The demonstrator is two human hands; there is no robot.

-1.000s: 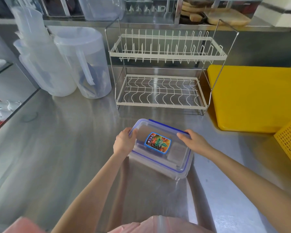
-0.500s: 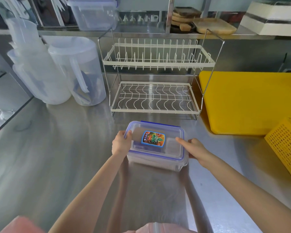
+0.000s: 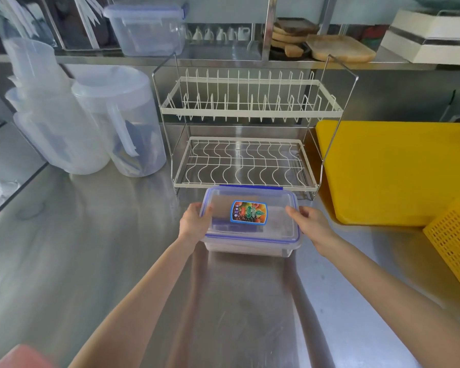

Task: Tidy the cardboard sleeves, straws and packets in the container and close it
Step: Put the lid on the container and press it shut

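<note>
Turned square from its earlier skew, the lidded plastic container (image 3: 250,245) sits at 12 o'clock, just before the dish rack (image 3: 250,110). The left hand (image 3: 195,221) grips its 9 o'clock end and the right hand (image 3: 310,223) its 3 o'clock end. The lid (image 3: 276,221) is seated; latching probably remains.

My left hand (image 3: 194,221) grips the 9 o'clock end of the container (image 3: 250,248), thumb over the rim of its lid (image 3: 275,219). My right hand (image 3: 312,225) holds the 3 o'clock end, thumb on the lid's edge. The lid lies flat on top, with a colourful label (image 3: 248,212) near its middle. The container sits on the steel counter (image 3: 91,248). Just beyond it at 12 o'clock stands a wire dish rack (image 3: 250,160). Clear plastic jugs (image 3: 117,123) stand at 10 o'clock, a yellow board (image 3: 393,168) lies at 2 o'clock, and a yellow basket (image 3: 454,243) sits at 3 o'clock.
</note>
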